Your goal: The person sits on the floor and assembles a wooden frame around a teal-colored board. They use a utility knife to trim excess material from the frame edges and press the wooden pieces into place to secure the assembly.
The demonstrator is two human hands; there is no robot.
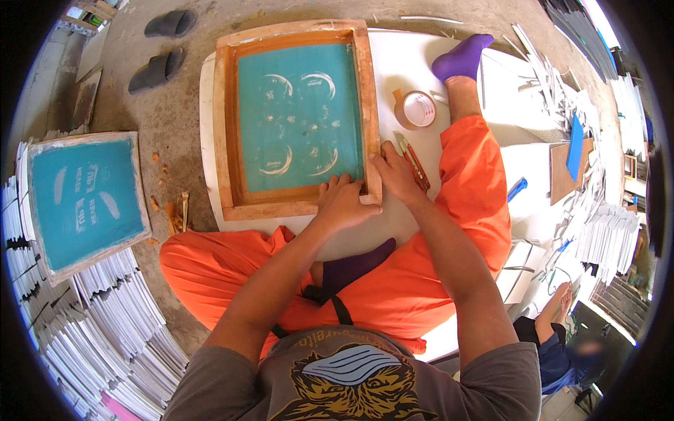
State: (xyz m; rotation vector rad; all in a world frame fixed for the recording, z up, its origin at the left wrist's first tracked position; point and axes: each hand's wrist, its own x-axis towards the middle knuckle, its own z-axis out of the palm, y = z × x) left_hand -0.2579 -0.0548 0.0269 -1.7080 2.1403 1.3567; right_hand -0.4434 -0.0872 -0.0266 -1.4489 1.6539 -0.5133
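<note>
A silk screen (302, 133) with a wooden frame (222, 126) and teal mesh lies before me. Pale curved marks show on its mesh. My left hand (344, 202) rests over the near right corner, fingers bent inside the rim and thumb stretched along the near bar. At the right bar, my right hand (397, 174) closes on the frame's edge, its fingertips partly hidden. Whether a small strip is under my fingers I cannot make out. Right of the frame lie a red cutter knife (415, 168) and a roll of brown tape (415, 109).
The screen lies on a white board (393, 56) between my legs. A second teal screen (88, 200) leans on stacked white sheets (126, 302) at left. Two dark sandals (158, 70) lie on the floor. At right are paper scraps (554, 91), a blue tool (517, 189) and another person (562, 351).
</note>
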